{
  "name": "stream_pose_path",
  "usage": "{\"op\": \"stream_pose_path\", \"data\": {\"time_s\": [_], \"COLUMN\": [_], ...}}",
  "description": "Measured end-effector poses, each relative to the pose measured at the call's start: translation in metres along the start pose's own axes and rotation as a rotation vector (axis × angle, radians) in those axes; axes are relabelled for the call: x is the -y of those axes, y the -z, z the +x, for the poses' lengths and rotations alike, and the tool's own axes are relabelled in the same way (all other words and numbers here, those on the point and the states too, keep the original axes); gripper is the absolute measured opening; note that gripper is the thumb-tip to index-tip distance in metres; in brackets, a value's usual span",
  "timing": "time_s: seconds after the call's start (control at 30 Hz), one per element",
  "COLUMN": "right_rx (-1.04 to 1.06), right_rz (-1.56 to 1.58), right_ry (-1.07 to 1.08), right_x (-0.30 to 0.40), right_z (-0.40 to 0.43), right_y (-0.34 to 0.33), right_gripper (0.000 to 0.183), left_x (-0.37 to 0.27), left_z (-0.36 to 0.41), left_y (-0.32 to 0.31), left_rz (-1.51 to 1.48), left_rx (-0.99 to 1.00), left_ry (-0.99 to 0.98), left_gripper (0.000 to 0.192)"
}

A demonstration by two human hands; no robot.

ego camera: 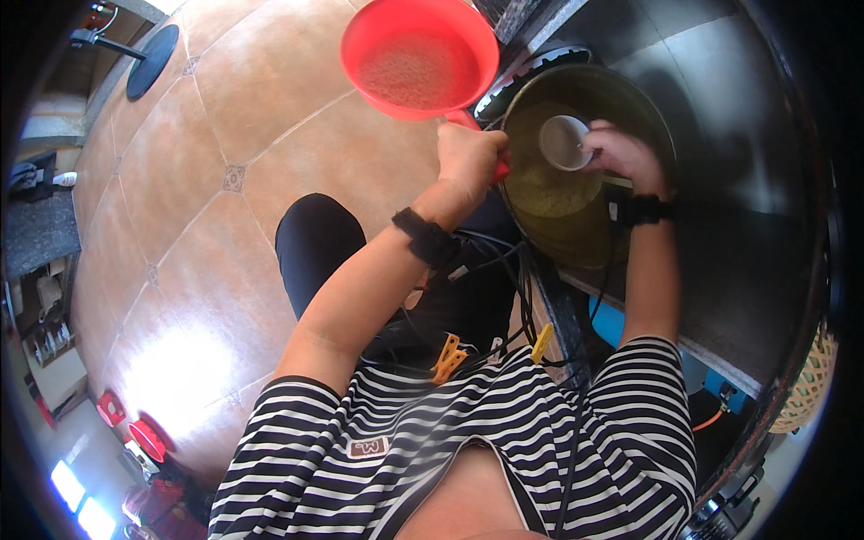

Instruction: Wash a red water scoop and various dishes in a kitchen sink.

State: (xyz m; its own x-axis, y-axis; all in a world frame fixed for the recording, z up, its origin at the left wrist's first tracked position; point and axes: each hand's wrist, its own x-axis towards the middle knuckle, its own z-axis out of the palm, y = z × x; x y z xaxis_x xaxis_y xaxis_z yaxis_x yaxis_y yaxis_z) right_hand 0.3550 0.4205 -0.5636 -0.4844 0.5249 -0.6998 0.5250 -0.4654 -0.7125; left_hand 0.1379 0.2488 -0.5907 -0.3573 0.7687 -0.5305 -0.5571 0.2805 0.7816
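Note:
A red plastic dipper [420, 64], with a thin layer of fine, grainy stuff on its bottom, is held out over the floor. My left hand [470, 154] is closed round its handle. To the right stands a deep round metal pot [587, 246], and pale yellowish contents [553, 196] show inside it. My right hand [622, 154] grips the rim of a small white cup [564, 143] within the pot's opening. The cup's mouth faces up towards me; what it contains is not clear. My fingertips behind the cup are hidden.
The pot sits in a dark counter [715, 290]. Black cables [526, 290] run between my lap and the counter edge. A round black base with a pole [153, 62] stands on the tiled floor at the upper left. A woven bamboo basket [806, 385] is at the far right.

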Motion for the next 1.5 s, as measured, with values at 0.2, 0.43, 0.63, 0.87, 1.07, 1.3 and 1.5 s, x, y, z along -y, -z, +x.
{"op": "stream_pose_path", "data": {"time_s": [0.2, 0.43, 0.63, 0.87, 1.07, 1.3, 1.5], "right_rx": [-0.104, 0.041, -0.192, -0.779, -0.8, -0.791, -0.769], "right_rz": [-0.042, -0.002, -0.264, -1.167, -1.26, -1.161, -1.041], "right_ry": [0.163, 0.361, 0.589, 1.093, 1.221, 1.217, 1.216], "right_x": [0.049, 0.096, 0.119, 0.117, 0.122, 0.12, 0.117], "right_z": [-0.072, -0.071, -0.021, 0.046, 0.06, 0.066, 0.066], "right_y": [-0.049, -0.094, -0.152, -0.193, -0.197, -0.185, -0.185], "right_gripper": [0.059, 0.043, 0.05, 0.082, 0.082, 0.083, 0.084], "left_x": [-0.004, -0.004, 0.003, 0.007, 0.003, -0.012, -0.012], "left_z": [-0.003, -0.001, 0.009, 0.009, 0.006, -0.007, -0.006], "left_y": [0.0, -0.004, -0.001, -0.001, 0.003, -0.001, 0.001], "left_rz": [0.079, -0.016, 0.211, 0.176, 0.143, 0.036, 0.028], "left_rx": [-0.01, -0.055, -0.166, -0.188, -0.151, -0.101, -0.116], "left_ry": [0.009, 0.07, 0.006, -0.022, 0.011, 0.039, 0.038], "left_gripper": [0.012, 0.015, 0.039, 0.049, 0.046, 0.042, 0.042]}}
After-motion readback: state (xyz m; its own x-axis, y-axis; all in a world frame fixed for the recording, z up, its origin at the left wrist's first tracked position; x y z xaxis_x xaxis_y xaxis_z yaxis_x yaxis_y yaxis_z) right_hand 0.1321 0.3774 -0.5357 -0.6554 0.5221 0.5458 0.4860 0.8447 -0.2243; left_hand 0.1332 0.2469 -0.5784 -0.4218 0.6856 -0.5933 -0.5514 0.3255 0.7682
